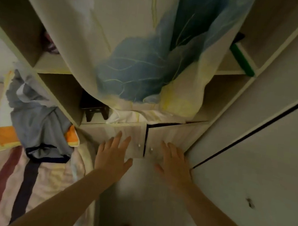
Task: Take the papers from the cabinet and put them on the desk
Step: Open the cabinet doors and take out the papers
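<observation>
Two cabinet doors [142, 140] meet at a dark seam, each with one small knob. The left hand [114, 155] and right hand [173, 162] lie flat against them, fingers spread, holding nothing. No papers show. Above the doors, a curtain [142, 55] drapes over the shelves; left, clothes [37, 114] hang.

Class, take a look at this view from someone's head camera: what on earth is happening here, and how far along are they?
A person is reaching with both bare hands toward a pair of small cabinet doors below some open shelves. The left hand is spread over the left door and the right hand over the right door, near the two little knobs. Both hands are open and hold nothing. The doors look shut or barely ajar, and no papers are visible yet. A patterned curtain hangs over the shelves above.
</observation>
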Demonstrator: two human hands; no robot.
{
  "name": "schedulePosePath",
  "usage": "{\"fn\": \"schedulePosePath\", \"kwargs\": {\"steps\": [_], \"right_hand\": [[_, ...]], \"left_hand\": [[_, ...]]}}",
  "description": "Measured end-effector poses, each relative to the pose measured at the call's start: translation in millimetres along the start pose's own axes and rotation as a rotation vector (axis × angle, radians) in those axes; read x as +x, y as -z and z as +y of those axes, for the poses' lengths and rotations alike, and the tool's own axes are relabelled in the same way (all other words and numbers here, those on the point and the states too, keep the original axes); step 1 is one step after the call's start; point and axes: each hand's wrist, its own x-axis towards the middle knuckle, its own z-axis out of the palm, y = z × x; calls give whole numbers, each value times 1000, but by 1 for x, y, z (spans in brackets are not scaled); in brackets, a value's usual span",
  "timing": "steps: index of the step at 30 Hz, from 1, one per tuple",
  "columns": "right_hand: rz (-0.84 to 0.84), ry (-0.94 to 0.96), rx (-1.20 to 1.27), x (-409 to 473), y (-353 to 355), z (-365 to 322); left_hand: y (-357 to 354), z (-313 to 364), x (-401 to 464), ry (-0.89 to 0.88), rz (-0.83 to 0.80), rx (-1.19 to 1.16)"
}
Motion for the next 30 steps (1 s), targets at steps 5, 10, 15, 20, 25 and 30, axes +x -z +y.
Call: {"fn": "schedulePosePath", "kwargs": {"steps": [5,10,15,20,25,30], "right_hand": [[-22,-21,0,88,-48,11],[52,40,-38,142,-82,30],[188,78,-78,155,-101,38],[300,122,-97,125,-107,55],[265,206,-37,75,-114,88],[246,133,-34,12,-107,132]], "left_hand": [[-52,-25,80,9,-55,69],[-94,-19,128,6,-25,66],[-120,-10,142,11,58,40],[-124,-9,140,2,74,27],[-121,-9,137,1,67,56],[-118,-3,134,30,34,85]]}}
